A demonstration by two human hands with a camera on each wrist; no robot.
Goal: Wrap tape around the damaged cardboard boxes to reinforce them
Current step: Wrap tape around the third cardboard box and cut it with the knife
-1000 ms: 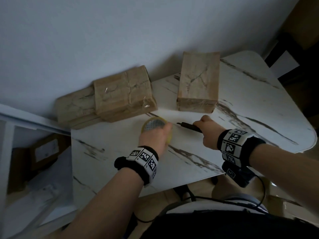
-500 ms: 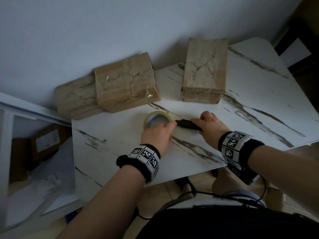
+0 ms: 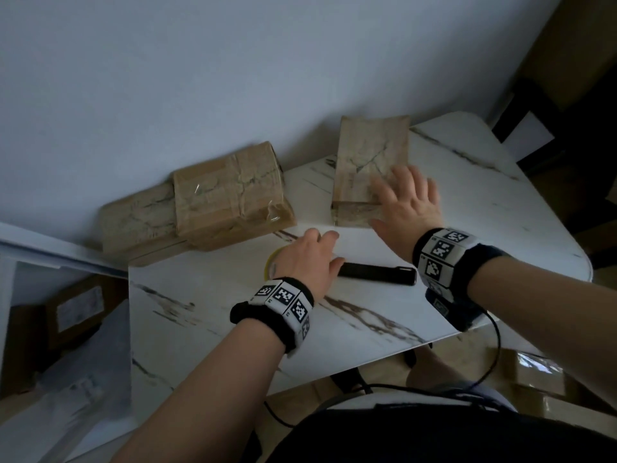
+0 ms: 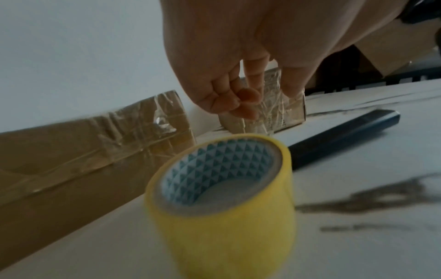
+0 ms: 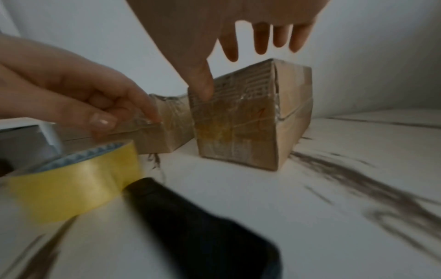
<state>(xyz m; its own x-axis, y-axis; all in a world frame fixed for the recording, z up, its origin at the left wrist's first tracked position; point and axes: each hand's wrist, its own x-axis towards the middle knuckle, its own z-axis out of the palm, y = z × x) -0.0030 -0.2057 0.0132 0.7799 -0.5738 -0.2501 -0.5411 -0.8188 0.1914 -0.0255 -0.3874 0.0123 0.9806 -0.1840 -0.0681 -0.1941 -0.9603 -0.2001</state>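
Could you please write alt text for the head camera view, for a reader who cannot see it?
A person's right hand, fingers spread, reaches over a cardboard box on a marble table, while the left hand hovers above a yellow tape roll. A black cutter lies between the hands. Two more taped boxes sit against the wall.

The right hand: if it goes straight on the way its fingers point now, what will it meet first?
Most likely the lone cardboard box. The right hand, fingers spread, is already above its near end, and the thumb seems close to its front face; actual contact is unclear.
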